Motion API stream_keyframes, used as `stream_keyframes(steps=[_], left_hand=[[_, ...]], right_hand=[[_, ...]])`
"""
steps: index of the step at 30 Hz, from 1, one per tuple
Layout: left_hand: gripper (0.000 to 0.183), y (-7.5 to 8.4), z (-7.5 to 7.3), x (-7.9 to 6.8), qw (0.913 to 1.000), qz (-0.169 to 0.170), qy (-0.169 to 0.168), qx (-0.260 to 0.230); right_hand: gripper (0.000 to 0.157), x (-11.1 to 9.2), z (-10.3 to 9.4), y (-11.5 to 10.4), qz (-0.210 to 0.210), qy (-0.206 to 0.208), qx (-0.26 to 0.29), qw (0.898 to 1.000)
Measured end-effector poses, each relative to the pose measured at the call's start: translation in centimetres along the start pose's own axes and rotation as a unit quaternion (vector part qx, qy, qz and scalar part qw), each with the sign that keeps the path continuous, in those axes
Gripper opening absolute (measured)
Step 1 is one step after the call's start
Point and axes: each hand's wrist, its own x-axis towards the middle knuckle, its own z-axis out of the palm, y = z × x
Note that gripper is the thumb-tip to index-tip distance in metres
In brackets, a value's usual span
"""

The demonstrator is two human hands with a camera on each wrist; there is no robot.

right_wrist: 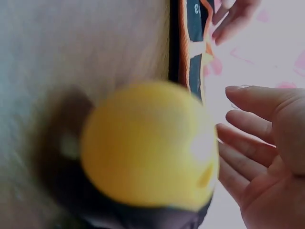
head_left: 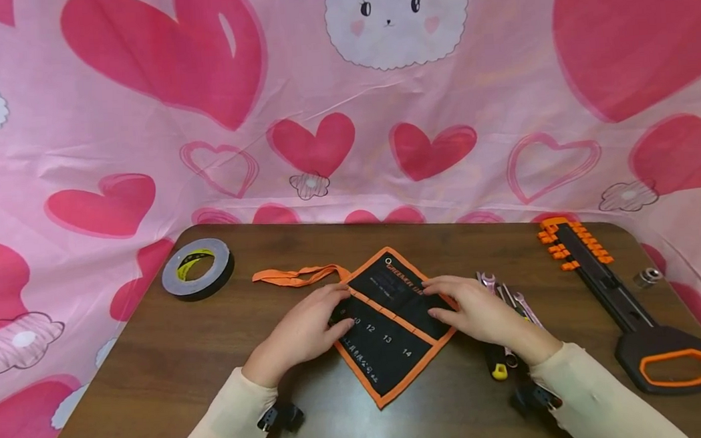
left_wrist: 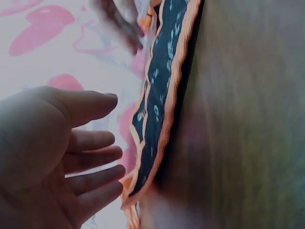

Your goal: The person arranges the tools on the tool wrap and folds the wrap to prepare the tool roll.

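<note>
A black tool pouch point(head_left: 389, 350) with orange edging lies flat on the table, turned corner-on to me. White numbers such as 12, 13 and 14 mark its pockets. An orange strap point(head_left: 296, 276) trails from its left corner. My left hand point(head_left: 306, 329) is over the pouch's left edge, fingers extended. Over the right side is my right hand point(head_left: 482, 308), thumb and fingers apart with nothing gripped. In the left wrist view the left fingers point(left_wrist: 95, 169) look nearly straight beside the pouch. The right wrist view shows relaxed right fingers point(right_wrist: 245, 148).
Wrenches point(head_left: 524, 305) and a yellow-ended tool point(head_left: 500, 372) lie beside my right forearm, partly hidden by it. A tape roll point(head_left: 226, 270) sits at back left. On the right are a black-and-orange long-handled tool point(head_left: 608, 293) and a metal socket point(head_left: 648, 277). Pink heart-patterned cloth point(head_left: 367, 104) hangs behind.
</note>
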Motion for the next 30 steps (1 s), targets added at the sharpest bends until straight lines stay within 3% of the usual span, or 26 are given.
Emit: stream_keyframes(steps=[4, 11, 23, 30], left_hand=[[0.055, 0.7, 0.5, -1.0, 0.9999, -0.005, -0.011, 0.003], [0.070, 1.1, 1.7, -1.8, 0.9968, 0.012, -0.072, 0.032], [0.077, 0.8, 1.9, -1.5, 0.9961, 0.027, -0.073, 0.042], [0.073, 0.5, 1.8, -1.4, 0.9960, 0.035, -0.077, 0.031]], right_hand=[[0.036, 0.7, -0.1, 0.4, 0.000, -0.021, 0.011, 1.000], [0.041, 1.6, 0.1, 1.2, 0.002, -0.082, -0.002, 0.997], [0.032, 1.6, 0.6, 1.5, -0.022, -0.058, -0.036, 0.997], [0.034, 1.1, 0.8, 1.3, -0.014, -0.060, -0.047, 0.997]])
